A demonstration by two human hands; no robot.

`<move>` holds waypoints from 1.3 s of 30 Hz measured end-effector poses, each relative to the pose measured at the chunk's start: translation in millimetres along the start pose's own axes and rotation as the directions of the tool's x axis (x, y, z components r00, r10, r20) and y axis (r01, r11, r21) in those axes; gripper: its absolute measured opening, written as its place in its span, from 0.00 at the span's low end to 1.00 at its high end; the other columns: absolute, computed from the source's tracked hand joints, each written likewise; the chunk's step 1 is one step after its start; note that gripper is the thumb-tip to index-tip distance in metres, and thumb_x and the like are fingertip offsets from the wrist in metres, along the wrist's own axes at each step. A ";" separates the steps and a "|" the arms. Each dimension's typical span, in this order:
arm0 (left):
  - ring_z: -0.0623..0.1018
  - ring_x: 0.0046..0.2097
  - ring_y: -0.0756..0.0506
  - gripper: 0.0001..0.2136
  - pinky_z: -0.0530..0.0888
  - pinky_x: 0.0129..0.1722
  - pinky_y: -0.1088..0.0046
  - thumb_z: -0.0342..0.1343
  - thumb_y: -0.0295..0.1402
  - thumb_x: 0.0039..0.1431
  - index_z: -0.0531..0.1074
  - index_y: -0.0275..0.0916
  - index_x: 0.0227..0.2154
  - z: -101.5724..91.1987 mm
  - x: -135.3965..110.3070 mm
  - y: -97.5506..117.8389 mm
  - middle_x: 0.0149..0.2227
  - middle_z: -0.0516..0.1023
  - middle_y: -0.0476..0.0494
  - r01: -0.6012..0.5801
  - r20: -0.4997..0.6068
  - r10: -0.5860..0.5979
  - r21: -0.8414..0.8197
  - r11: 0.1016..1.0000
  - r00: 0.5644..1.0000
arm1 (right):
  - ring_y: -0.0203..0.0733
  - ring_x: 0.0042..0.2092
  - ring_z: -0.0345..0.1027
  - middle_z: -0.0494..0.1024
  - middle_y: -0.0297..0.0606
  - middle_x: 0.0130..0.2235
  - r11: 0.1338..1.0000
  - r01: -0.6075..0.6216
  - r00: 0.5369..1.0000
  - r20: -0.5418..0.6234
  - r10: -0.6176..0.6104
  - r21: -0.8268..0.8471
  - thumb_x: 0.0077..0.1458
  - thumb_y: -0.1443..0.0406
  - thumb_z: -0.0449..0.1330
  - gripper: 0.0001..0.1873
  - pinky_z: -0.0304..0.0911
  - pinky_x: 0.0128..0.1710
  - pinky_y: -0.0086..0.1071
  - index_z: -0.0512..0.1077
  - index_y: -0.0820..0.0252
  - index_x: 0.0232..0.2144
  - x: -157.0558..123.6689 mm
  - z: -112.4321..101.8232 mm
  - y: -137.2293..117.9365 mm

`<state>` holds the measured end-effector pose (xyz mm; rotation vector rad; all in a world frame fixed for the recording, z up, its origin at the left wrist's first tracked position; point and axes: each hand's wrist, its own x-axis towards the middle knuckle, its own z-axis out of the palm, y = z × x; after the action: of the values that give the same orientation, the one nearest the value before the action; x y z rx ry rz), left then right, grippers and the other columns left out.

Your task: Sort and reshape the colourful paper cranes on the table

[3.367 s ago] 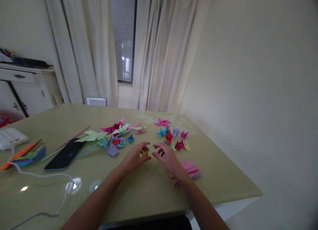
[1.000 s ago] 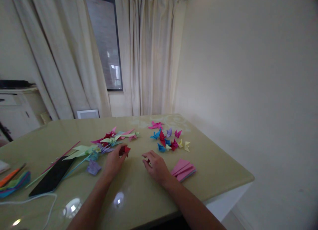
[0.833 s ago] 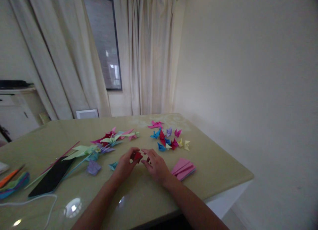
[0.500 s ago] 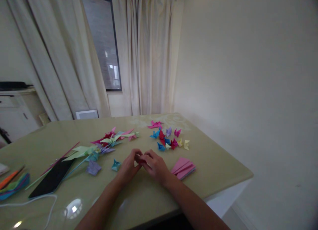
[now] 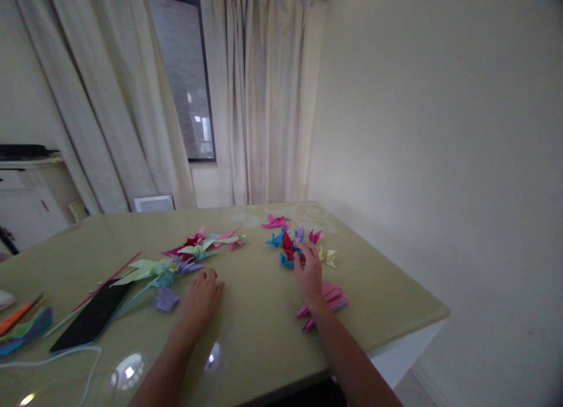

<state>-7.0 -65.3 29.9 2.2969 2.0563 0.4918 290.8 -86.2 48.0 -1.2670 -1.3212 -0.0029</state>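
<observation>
On the table at centre-left, my left hand (image 5: 203, 295) lies palm down with its fingers curled under. It covers the spot where a small teal folded paper stood, and whatever is beneath it is hidden. My right hand (image 5: 308, 269) reaches into the group of folded paper figures, thumb and fingers apart, hiding some of them. Just left of its fingertips are a red paper figure (image 5: 287, 245) and a blue one (image 5: 286, 261). Pale yellow figures (image 5: 331, 257) stand to its right. Under my right wrist lie pink folded papers (image 5: 333, 295), partly covered by the forearm.
Left of my left hand are a purple folded paper (image 5: 166, 298) and a pile of paper flowers (image 5: 193, 248). Farther left lie a black flat device (image 5: 92, 316), a white cable (image 5: 94, 366) and coloured paper strips (image 5: 26, 331). The wall stands to the right.
My hands have parted from a small reddish thing between them. The right moved forward to the paper figures, the left moved left over the teal paper. More pink paper shows left of the stack.
</observation>
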 end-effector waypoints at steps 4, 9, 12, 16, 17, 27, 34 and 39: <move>0.80 0.48 0.40 0.14 0.75 0.51 0.61 0.53 0.33 0.64 0.68 0.38 0.51 13.8 4.7 15.7 0.47 0.76 0.38 -0.223 -0.038 0.225 -0.370 0.902 0.974 | 0.45 0.44 0.74 0.78 0.44 0.44 0.998 0.049 0.995 0.082 -0.051 0.033 0.67 0.66 0.54 0.14 0.71 0.46 0.37 0.78 0.58 0.49 -10.9 6.2 -12.9; 0.80 0.42 0.45 0.22 0.79 0.46 0.65 0.57 0.33 0.64 0.64 0.45 0.60 13.7 -2.3 39.9 0.46 0.74 0.45 -0.474 -0.253 0.405 -0.557 0.682 0.879 | 0.40 0.36 0.73 0.78 0.41 0.44 0.984 0.063 0.870 0.474 -0.137 0.168 0.67 0.61 0.62 0.11 0.69 0.36 0.31 0.78 0.57 0.49 -30.9 19.7 -37.2; 0.80 0.43 0.46 0.22 0.80 0.46 0.65 0.57 0.35 0.67 0.62 0.48 0.62 10.6 -7.0 43.8 0.47 0.73 0.45 -0.558 -0.337 0.445 -0.543 0.628 0.830 | 0.40 0.37 0.73 0.77 0.38 0.41 0.969 0.094 0.781 0.588 -0.213 0.228 0.66 0.61 0.64 0.06 0.69 0.38 0.31 0.79 0.56 0.43 -37.4 24.3 -41.6; 0.81 0.44 0.45 0.21 0.81 0.47 0.64 0.57 0.36 0.69 0.63 0.48 0.62 7.3 -9.6 43.5 0.46 0.74 0.45 -0.594 -0.357 0.475 -0.525 0.610 0.804 | 0.39 0.37 0.73 0.77 0.38 0.41 0.963 0.061 0.788 0.580 -0.207 0.261 0.68 0.64 0.62 0.05 0.69 0.39 0.31 0.77 0.57 0.44 -39.7 26.1 -39.1; 0.81 0.44 0.45 0.21 0.81 0.47 0.64 0.57 0.35 0.69 0.63 0.49 0.62 7.0 -10.3 43.8 0.46 0.74 0.45 -0.599 -0.356 0.483 -0.523 0.606 0.800 | 0.39 0.36 0.73 0.77 0.39 0.43 0.963 0.032 0.809 0.559 -0.181 0.266 0.67 0.64 0.63 0.08 0.69 0.38 0.31 0.76 0.57 0.48 -39.7 26.3 -38.3; 0.73 0.61 0.35 0.26 0.72 0.60 0.53 0.62 0.43 0.63 0.66 0.45 0.61 -7.2 2.8 35.1 0.59 0.72 0.35 -0.489 -0.432 0.304 -0.425 0.762 0.849 | 0.39 0.32 0.71 0.77 0.38 0.36 0.987 0.086 0.928 0.350 -0.128 0.133 0.65 0.65 0.61 0.06 0.67 0.35 0.31 0.79 0.58 0.38 -30.0 20.4 -31.4; 0.68 0.64 0.25 0.24 0.65 0.59 0.41 0.50 0.36 0.67 0.67 0.34 0.63 -19.2 23.7 -35.8 0.64 0.69 0.24 0.305 -0.362 -0.284 0.001 0.952 0.888 | 0.43 0.34 0.73 0.82 0.45 0.41 0.994 -0.106 0.993 -0.040 0.107 0.022 0.63 0.59 0.58 0.18 0.69 0.34 0.34 0.77 0.63 0.51 0.5 -4.4 1.7; 0.79 0.54 0.31 0.17 0.70 0.54 0.49 0.44 0.34 0.70 0.78 0.39 0.50 -17.3 29.8 -52.6 0.50 0.82 0.31 0.248 -0.161 -0.239 0.044 0.968 0.958 | 0.40 0.31 0.71 0.81 0.44 0.42 0.994 -0.086 0.996 0.021 0.085 0.060 0.63 0.60 0.57 0.18 0.68 0.32 0.33 0.76 0.63 0.51 -4.1 0.1 -6.2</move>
<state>-59.6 -32.7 41.2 2.0531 2.4193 0.6158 285.4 -91.2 49.2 -1.2732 -1.2723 0.1092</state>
